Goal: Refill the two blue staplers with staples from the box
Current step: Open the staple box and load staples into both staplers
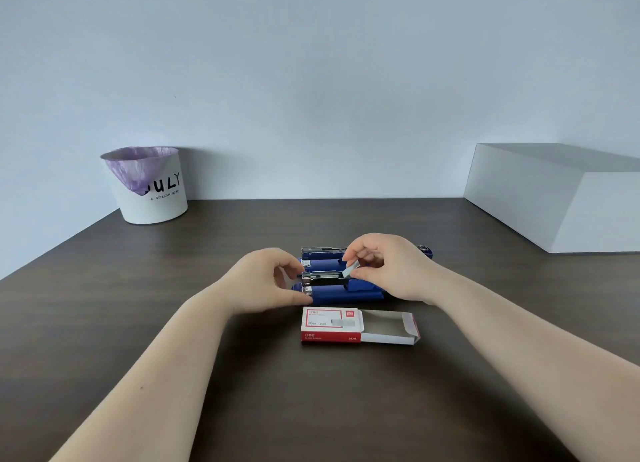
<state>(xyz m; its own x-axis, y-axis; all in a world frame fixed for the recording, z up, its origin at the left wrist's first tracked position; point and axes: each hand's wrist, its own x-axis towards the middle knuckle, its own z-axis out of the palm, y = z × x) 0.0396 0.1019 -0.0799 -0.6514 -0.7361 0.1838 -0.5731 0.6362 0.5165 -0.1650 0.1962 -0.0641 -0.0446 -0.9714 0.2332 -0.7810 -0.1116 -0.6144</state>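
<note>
near stapler (341,290) is lying open; right hand (391,267) is pinching staple strip (352,270) at 12 o'clock of box (332,324), left hand (266,281) is gripping its front; a tilted strip risks jamming or snapping.

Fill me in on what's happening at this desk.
A person is reloading staplers. The right hand pinches a strip of staples and tilts it into the open channel of the near blue stapler, while the left hand steadies that stapler's front end. The far blue stapler lies open just behind. The staple box sits nearer the person, its tray slid out.
</note>
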